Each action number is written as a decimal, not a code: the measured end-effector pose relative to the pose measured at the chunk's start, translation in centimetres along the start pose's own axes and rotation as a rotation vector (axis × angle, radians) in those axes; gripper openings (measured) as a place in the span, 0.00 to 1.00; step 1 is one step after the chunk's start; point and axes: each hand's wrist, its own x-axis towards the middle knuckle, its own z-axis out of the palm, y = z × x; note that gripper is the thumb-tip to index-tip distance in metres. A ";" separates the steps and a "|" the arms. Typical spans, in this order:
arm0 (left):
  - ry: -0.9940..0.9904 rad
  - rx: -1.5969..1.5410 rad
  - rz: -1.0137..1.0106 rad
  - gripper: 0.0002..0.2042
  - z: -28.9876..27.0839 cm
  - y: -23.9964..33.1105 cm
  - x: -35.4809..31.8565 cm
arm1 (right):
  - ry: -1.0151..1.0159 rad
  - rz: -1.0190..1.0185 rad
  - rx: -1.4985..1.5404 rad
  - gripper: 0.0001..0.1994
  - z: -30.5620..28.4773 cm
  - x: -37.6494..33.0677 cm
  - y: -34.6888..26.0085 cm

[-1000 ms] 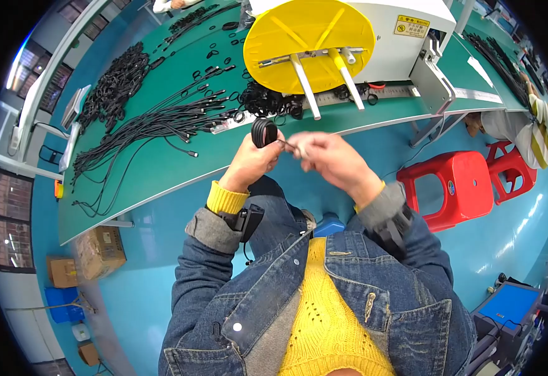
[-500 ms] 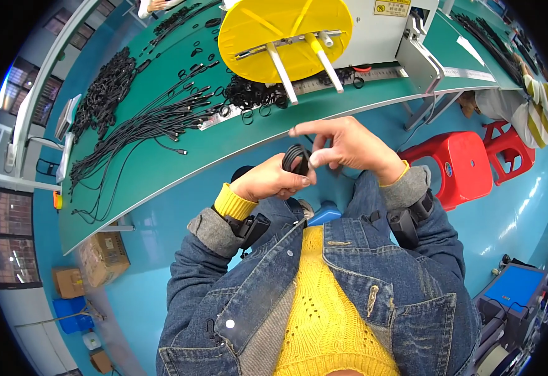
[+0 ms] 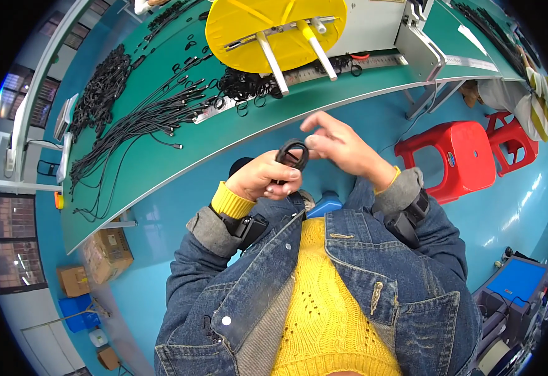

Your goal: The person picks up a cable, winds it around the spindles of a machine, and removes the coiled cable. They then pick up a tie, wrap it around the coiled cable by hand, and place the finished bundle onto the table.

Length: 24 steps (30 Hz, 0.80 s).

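My left hand [image 3: 264, 177] is closed around a small coil of black cable [image 3: 291, 154], held in front of my body below the table edge. The loops stand up from between thumb and fingers. My right hand [image 3: 346, 149] meets the right side of the coil, its lower fingers bent in against the loops and its index finger raised and curved. Some of those fingertips are hidden or blurred. On the green table [image 3: 161, 160] beyond lies a fan of straight black cables [image 3: 136, 128] with plugs at their ends.
A yellow disc [image 3: 274, 31] with white pegs [image 3: 271, 62] juts from a machine over the table. Small black rings [image 3: 242, 88] are heaped under it, with a cable pile [image 3: 101, 94] farther left. Red stools [image 3: 456, 160] stand at right, cardboard boxes [image 3: 108, 250] at lower left.
The coil has turned so its loop faces up more. My right index finger has drawn back from pointing left and curled, and the right hand has closed in on the coil. The view shifted slightly.
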 end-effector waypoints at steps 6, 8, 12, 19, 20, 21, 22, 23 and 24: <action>-0.078 -0.069 0.079 0.22 0.7 0.2 0.3 | -0.010 -0.145 -0.348 0.13 -0.5 0.6 -0.3; 0.097 -0.030 0.204 0.19 1.9 0.0 -0.1 | 0.012 -0.119 -0.338 0.13 -0.8 0.4 0.4; 0.240 0.165 0.346 0.14 1.7 -0.5 0.0 | 0.077 -0.077 -0.294 0.13 -0.8 0.4 1.4; 0.463 0.447 0.429 0.10 1.4 -2.0 0.3 | 0.248 -0.193 -0.438 0.12 1.0 -0.3 1.2; 0.481 0.493 0.425 0.10 1.3 -2.1 0.4 | 0.221 -0.238 -0.447 0.12 0.8 -0.4 1.3; 0.495 0.539 0.420 0.10 1.3 -2.0 0.5 | 0.197 -0.282 -0.458 0.12 0.6 -0.4 1.4; 0.492 0.540 0.424 0.10 1.4 -1.6 0.4 | 0.171 -0.326 -0.470 0.12 0.4 -0.4 1.4; 0.371 0.482 0.297 0.10 2.1 -0.9 0.0 | 0.167 -0.328 -0.470 0.12 0.4 -0.3 1.1; 0.250 0.423 0.171 0.10 2.8 -0.2 -0.4 | 0.074 -0.305 -0.448 0.12 0.3 -0.3 0.6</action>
